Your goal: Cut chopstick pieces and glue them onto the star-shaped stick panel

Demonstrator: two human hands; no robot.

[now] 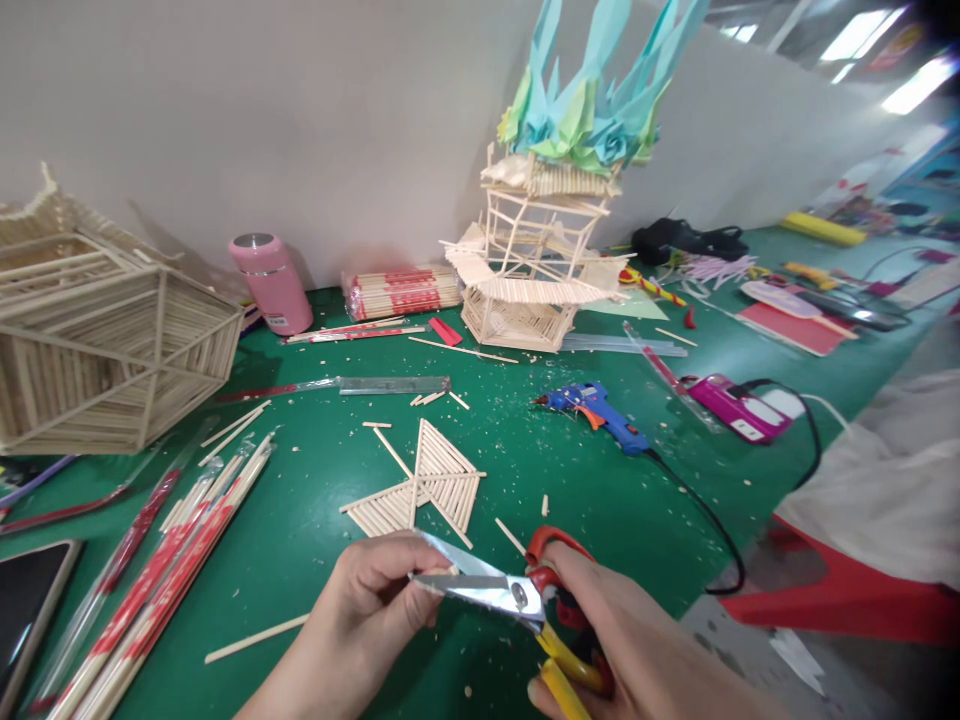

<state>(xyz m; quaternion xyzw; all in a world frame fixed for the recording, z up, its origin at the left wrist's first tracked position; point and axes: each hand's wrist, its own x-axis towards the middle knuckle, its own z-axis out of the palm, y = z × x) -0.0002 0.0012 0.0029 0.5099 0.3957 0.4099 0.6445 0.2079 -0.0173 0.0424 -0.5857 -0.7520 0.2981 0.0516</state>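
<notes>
My left hand [375,610] is closed in a pinch on a thin wooden stick [259,638], which sticks out to the left of the hand. Its short tip shows at my fingertips, between the parted blades of the scissors [495,590]. My right hand [607,620] grips these scissors by their red and yellow handles. Just beyond both hands, a flat fan-shaped piece of glued sticks [450,475] lies on the green table [300,560], with some sections filled by parallel sticks. A loose stick piece [510,536] lies near the scissors.
A blue glue gun [596,410] with a black cord lies to the right. Stick packets [180,560], a phone [34,610] and a large stick structure [112,350] are at left. Behind stand a pink flask [271,285] and a stick tower [525,270] topped with paper.
</notes>
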